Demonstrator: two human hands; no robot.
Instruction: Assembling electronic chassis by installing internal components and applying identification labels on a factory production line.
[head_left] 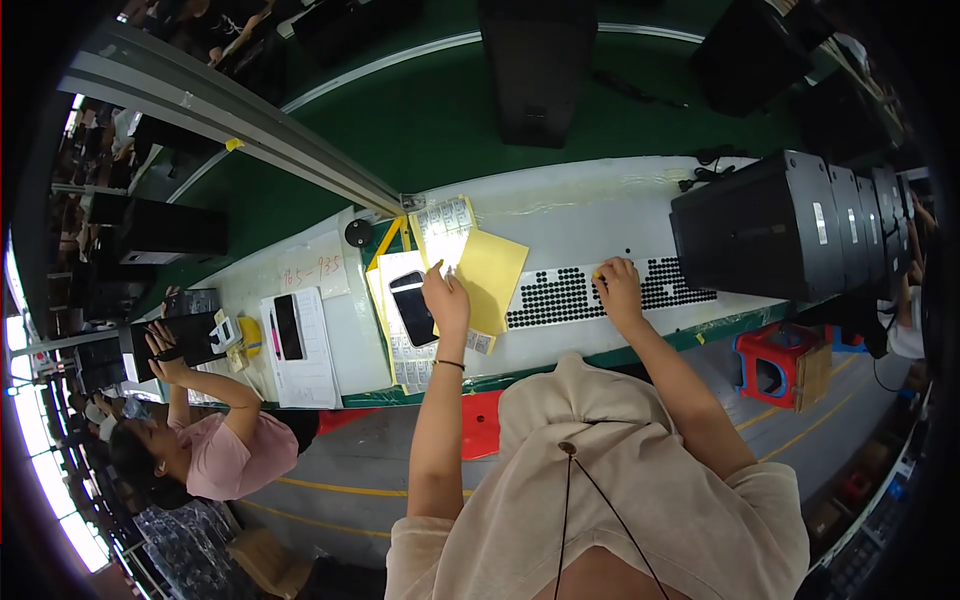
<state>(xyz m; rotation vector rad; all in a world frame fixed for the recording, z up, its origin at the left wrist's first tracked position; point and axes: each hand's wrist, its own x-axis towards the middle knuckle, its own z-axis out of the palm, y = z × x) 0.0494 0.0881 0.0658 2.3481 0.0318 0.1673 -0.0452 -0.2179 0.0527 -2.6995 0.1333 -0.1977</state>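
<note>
My left hand (447,303) is over the edge of a dark smartphone (411,308) and a yellow sheet (497,275). Its fingers are drawn together, with yellow at a fingertip; what they hold, if anything, is too small to make out. My right hand (620,292) touches a white sheet of round black pads (550,297), its fingers bent and closed around something I cannot make out. Yellow shows at its fingertips too. One loose black pad (628,251) lies just beyond the sheet. Sheets of printed labels (443,222) lie beyond and under the phone.
Large black boxy units (752,225) stand in a row at the bench's right. To the left, a co-worker (235,440) handles a black unit (180,340). Another phone (289,327) lies on papers (318,360). A metal post (270,130) rises past the bench; red stools (777,358) stand below.
</note>
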